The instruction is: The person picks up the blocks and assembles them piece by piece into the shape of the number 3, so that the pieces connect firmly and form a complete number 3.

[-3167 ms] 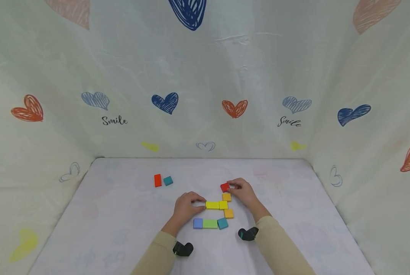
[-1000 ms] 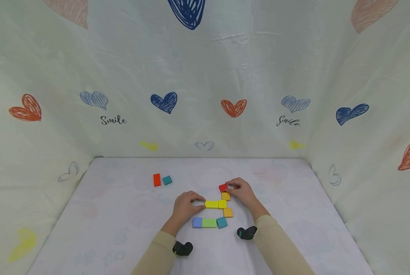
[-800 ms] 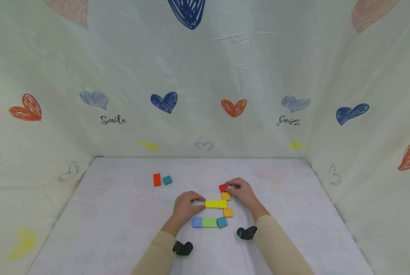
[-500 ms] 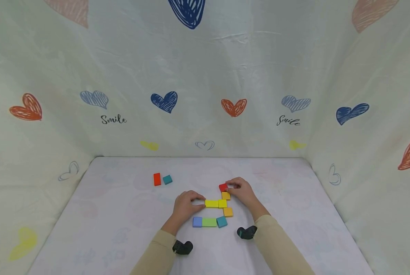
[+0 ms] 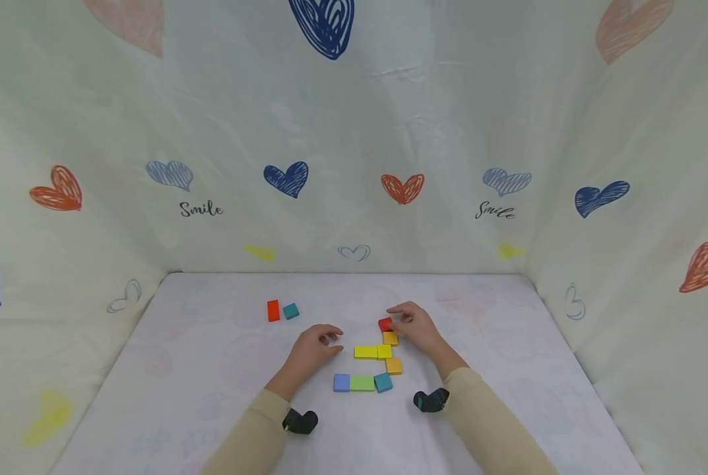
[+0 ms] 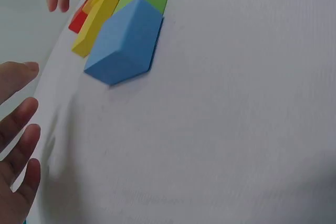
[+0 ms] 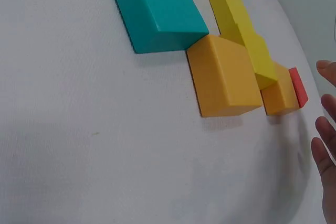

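My left hand (image 5: 309, 349) hovers left of the long yellow block (image 5: 365, 352), fingers apart and holding nothing. In the left wrist view its fingertips stand away from the blue block (image 6: 126, 43). My right hand (image 5: 418, 328) is beside the small red block (image 5: 385, 324); its index finger and thumb are spread. The right wrist view shows a gap between the fingers and the red block (image 7: 298, 87). Below the red block come an orange block (image 5: 390, 338), a small yellow block (image 5: 385, 351) touching the long one, and a second orange block (image 5: 394, 366).
Nearest the person, a row joins the blue block (image 5: 342, 382), a green block (image 5: 362, 383) and a tilted teal block (image 5: 383, 382). Farther back at left lie a red oblong block (image 5: 273, 311) and another teal block (image 5: 291, 311). A white cloth covers the table (image 5: 211, 382).
My left hand has let go of the long yellow block and drawn back left. The right hand's fingers have spread off the small red block, which stays put.
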Demonstrator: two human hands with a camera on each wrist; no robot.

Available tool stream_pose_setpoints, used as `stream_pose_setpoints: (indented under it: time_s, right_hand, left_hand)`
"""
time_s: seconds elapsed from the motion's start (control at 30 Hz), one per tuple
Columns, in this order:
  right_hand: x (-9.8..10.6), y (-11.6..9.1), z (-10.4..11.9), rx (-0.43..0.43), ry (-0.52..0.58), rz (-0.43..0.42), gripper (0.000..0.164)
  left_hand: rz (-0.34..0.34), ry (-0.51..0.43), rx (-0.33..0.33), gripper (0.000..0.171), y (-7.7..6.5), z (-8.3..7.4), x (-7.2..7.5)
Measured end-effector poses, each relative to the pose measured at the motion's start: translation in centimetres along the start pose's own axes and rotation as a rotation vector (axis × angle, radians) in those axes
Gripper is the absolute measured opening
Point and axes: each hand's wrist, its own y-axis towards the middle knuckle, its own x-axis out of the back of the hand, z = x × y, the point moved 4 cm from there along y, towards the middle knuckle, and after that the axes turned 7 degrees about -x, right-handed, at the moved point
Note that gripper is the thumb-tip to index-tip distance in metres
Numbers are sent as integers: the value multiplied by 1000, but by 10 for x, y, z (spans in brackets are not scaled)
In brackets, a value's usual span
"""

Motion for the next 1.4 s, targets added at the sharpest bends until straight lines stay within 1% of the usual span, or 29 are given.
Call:
stream_pose_setpoints:
  time_s: [0.2, 0.27, 0.4, 0.53, 0.67, 0.77, 0.83, 0.9, 1.0, 1.1, 1.3, 1.4]
  right_hand:
    - [-2, -3, 20, 74, -14, 46, 27]
    - [-3, -4, 26, 110, -17, 56, 28]
    - [-9, -8, 35, 172, -41, 90, 30]
    - [-16, -13, 43, 210, -49, 135, 32]
    - [-23, -16, 49, 242, -23, 174, 33]
    - [-30, -20, 52, 277, -24, 203, 33]
    - [-36, -23, 55, 295, -22, 230, 33]
    - [-42, -27, 57, 306, -23, 253, 34]
    - [-51, -31, 61, 299, -17, 283, 35]
    - [-59, -34, 64, 301, -25, 300, 34]
    - [-72, -37, 66, 300, -59, 324, 31]
    - [-77, -40, 66, 298, -69, 344, 31]
  left_hand:
    - [-6, 48, 8, 29, -4, 8, 26]
    - [-7, 57, 19, 29, -5, 12, 34]
    - [-14, 56, 17, 29, -5, 18, 53]
    - [-18, 60, 5, 30, -4, 22, 72]
    - [-17, 84, -21, 32, -1, 28, 85]
    - [-21, 93, -25, 32, 1, 35, 93]
    - [-27, 97, -14, 32, 2, 40, 97]
    - [-34, 119, 1, 32, 2, 46, 101]
    - [-44, 141, 28, 34, 4, 53, 106]
    - [-55, 164, 51, 36, 7, 61, 109]
    - [-85, 233, 52, 40, 14, 74, 111]
    - [-94, 242, 65, 43, 16, 80, 111]
